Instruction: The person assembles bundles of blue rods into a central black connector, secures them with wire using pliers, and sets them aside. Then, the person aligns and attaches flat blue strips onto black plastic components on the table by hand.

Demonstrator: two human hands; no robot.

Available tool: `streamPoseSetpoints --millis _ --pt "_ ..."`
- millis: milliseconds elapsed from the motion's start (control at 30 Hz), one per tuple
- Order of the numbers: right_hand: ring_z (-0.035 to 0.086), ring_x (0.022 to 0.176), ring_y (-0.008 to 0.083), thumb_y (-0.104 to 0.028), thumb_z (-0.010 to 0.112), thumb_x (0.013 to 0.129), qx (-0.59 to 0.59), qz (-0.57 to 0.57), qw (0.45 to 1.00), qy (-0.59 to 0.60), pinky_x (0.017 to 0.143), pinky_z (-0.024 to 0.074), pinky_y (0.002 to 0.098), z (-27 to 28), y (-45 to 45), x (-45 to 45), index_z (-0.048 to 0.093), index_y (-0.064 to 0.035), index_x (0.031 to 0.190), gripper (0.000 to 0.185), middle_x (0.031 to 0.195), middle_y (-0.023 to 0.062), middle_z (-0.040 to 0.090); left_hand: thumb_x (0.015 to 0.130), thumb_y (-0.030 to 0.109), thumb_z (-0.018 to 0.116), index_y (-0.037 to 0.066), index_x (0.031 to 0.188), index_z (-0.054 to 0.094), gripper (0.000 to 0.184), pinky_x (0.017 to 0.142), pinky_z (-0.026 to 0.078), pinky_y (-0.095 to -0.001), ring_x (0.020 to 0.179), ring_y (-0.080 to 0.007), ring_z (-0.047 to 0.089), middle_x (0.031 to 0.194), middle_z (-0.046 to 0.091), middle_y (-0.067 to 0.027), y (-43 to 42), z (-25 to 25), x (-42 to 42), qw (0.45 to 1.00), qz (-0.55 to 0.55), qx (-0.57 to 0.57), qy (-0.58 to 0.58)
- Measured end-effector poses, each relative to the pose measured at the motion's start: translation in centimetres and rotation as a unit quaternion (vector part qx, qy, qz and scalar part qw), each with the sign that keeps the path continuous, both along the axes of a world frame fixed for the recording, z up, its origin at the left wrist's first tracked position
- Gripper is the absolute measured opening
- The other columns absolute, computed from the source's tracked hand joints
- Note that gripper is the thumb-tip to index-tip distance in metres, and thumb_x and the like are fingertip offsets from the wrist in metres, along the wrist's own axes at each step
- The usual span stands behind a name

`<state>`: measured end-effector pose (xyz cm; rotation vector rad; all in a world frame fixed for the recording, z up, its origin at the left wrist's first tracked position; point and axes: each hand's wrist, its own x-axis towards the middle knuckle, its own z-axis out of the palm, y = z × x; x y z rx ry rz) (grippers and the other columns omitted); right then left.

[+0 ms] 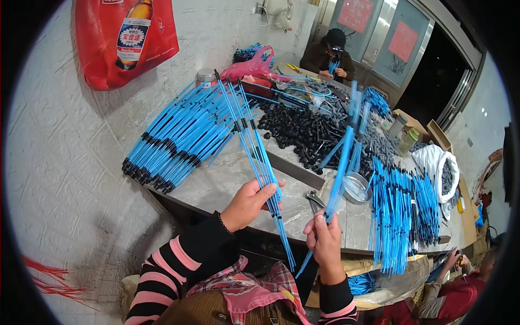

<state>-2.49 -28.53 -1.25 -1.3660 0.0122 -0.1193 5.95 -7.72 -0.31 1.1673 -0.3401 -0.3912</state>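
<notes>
My left hand (250, 203) is closed around a few slim blue rods (253, 145) with black sleeves and tips, tilted up toward the back. In my right hand (325, 238) is a bundle of blue tubes (341, 170), smeared by motion, so its exact make-up is unclear. Just behind that hand, pliers (313, 199) lie on the table (227, 187). A round metal tin (367, 198) stands beside the right bundle. Beyond both hands spreads a heap of small black parts (292, 127), with a dark bar (295, 170) along its near edge.
Finished-looking blue rods (181, 132) are stacked at left; more blue rods (391, 216) overhang the right edge. A white sack (433, 157) and bottle (407, 142) stand at right. A person (327, 54) sits across the table, another (460, 292) at lower right. A red bag (97, 43) hangs left.
</notes>
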Motion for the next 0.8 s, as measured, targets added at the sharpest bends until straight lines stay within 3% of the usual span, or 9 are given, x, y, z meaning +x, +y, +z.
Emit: streamPoseSetpoints --millis 167,267,433,533,667,800 --pt "0.041 0.043 0.0061 -0.016 0.054 0.096 0.032 -0.007 0.999 0.002 0.038 0.0333 0.0194 -1.1 2.2 0.4 0.043 -0.0082 0.100 0.014 0.079 0.0078 0.059 0.100 0.025 0.048 0.002 0.124 0.052 0.033 0.076 0.053 -0.0288 0.086 -0.0127 0.063 0.095 0.062 -0.0037 0.0 0.4 -0.3 0.997 -0.070 0.035 -0.022" --pt "0.046 0.054 0.0031 -0.011 0.065 0.089 0.031 -0.005 0.999 0.009 0.046 0.0351 0.0173 0.0 3.6 1.2 0.046 -0.0079 0.096 0.021 0.074 0.0005 0.055 0.100 0.025 0.048 0.003 0.126 0.052 0.034 0.077 0.053 -0.0281 0.089 -0.0110 0.062 0.098 0.063 -0.0025 -0.4 0.3 -0.8 0.995 -0.076 0.058 -0.028" --pt "0.048 0.060 0.0031 -0.009 0.069 0.085 0.012 -0.014 0.999 -0.032 0.052 0.0380 0.0181 0.3 5.0 1.9 0.047 -0.0075 0.094 0.024 0.075 -0.0018 0.054 0.100 0.025 0.049 0.006 0.128 0.054 0.035 0.076 0.051 -0.0262 0.091 -0.0081 0.060 0.105 0.063 -0.0008 -0.6 0.3 -1.0 0.994 -0.064 0.078 -0.042" --pt "0.049 0.063 0.0042 -0.009 0.070 0.083 -0.126 -0.065 0.987 -0.078 0.056 0.0400 0.0199 -0.4 4.7 2.4 0.048 -0.0066 0.091 0.023 0.074 -0.0035 0.053 0.099 0.025 0.049 0.006 0.129 0.054 0.036 0.075 0.051 -0.0252 0.091 -0.0074 0.059 0.108 0.063 -0.0009 -0.3 1.4 -1.3 0.989 -0.083 0.113 -0.043" --pt "0.044 0.053 0.0024 -0.005 0.069 0.082 -0.056 -0.017 0.998 -0.038 0.046 0.0330 0.0177 -0.2 4.4 2.4 0.050 -0.0071 0.093 0.022 0.071 -0.0048 0.052 0.099 0.025 0.050 0.006 0.130 0.054 0.036 0.076 0.050 -0.0253 0.090 -0.0070 0.058 0.108 0.062 -0.0009 0.2 1.6 -0.8 0.980 -0.134 0.133 -0.063" --pt "0.043 0.052 0.0020 -0.005 0.068 0.083 -0.075 -0.044 0.996 -0.033 0.045 0.0322 0.0187 -0.8 3.5 2.4 0.053 -0.0058 0.095 0.020 0.071 -0.0048 0.053 0.098 0.022 0.050 0.004 0.129 0.054 0.036 0.081 0.048 -0.0266 0.090 -0.0085 0.058 0.108 0.063 -0.0035 1.1 1.6 -0.2 0.969 -0.162 0.166 -0.089"
